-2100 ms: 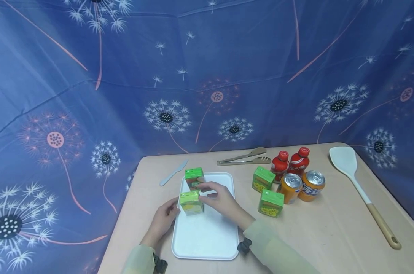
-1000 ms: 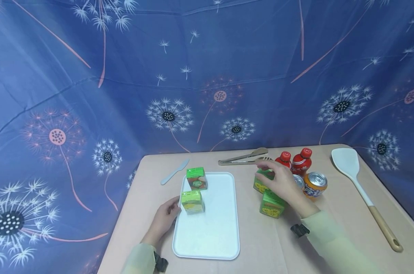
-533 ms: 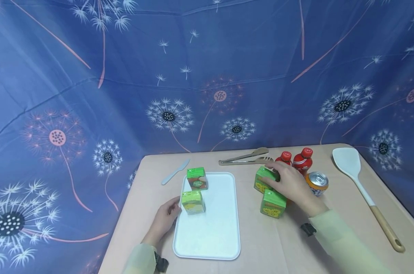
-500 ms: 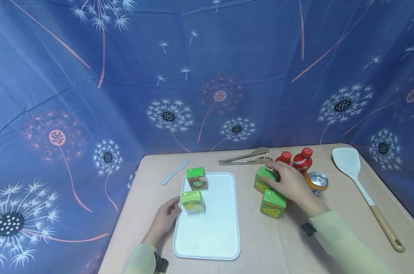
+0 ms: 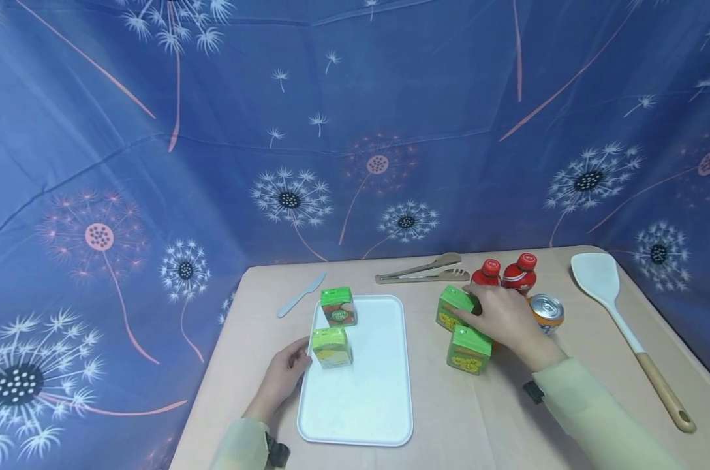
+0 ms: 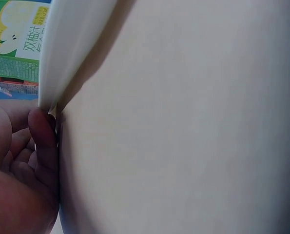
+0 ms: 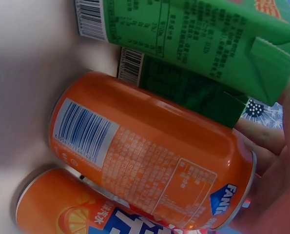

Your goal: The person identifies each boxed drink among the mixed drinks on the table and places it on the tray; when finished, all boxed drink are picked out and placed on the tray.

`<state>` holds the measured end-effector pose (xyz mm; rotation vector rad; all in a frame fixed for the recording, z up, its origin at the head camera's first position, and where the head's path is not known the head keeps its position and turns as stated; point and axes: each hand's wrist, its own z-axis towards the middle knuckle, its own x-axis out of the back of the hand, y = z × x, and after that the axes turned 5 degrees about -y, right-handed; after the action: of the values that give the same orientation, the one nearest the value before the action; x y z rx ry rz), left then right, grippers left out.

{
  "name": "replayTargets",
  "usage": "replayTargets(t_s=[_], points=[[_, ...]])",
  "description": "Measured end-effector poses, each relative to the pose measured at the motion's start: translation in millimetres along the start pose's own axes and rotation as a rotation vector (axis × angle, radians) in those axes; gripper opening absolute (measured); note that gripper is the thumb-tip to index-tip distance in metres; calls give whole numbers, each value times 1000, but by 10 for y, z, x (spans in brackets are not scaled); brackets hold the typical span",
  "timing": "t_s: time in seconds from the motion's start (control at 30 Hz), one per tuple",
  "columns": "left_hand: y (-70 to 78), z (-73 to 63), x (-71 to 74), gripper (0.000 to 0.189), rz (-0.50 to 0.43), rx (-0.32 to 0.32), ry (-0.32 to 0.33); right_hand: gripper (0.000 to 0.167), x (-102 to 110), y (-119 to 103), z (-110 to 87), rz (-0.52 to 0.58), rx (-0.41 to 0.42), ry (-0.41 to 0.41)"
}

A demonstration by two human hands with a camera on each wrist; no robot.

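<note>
My left hand point(image 5: 283, 372) pinches the left rim of a white tray point(image 5: 355, 398); in the left wrist view the fingertips meet at that rim. Two green juice boxes, one with a red picture point(image 5: 338, 305) and one pale yellow-green point(image 5: 331, 346), stand upright on the tray's left side. My right hand point(image 5: 508, 320) reaches among the right-hand group, fingers and thumb at a green juice box point(image 5: 453, 300). A second green juice box point(image 5: 468, 350) stands just in front. Below the palm is an orange Fanta can point(image 7: 154, 151); I cannot tell whether the right hand grips anything.
Two red-capped bottles, one nearer point(image 5: 487, 271) and one farther right point(image 5: 521, 272), stand behind the hand. Another orange can point(image 5: 547, 313) sits beside it. Tongs point(image 5: 422, 274) lie at the back, a pale knife point(image 5: 301, 295) at left, and a white spatula point(image 5: 601, 287) at right.
The right hand has left the yellow-green juice box on the tray and moved right to the other group, then lower and slightly rightward. My left hand has stayed at the tray rim.
</note>
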<state>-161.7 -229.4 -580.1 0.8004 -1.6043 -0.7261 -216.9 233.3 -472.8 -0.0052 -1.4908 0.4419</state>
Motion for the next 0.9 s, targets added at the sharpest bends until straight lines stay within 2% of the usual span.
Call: replayTargets(t_s=[0.2, 0.63, 0.9], points=[[4, -3, 4, 44, -6, -5, -1, 60, -25, 32, -21, -16, -5, -21], [6, -1, 5, 44, -10, -5, -4, 47, -79, 73, -20, -10, -21, -12], [-14, 11, -8, 44, -8, -9, -2, 52, -94, 80, -21, 23, -40, -14]])
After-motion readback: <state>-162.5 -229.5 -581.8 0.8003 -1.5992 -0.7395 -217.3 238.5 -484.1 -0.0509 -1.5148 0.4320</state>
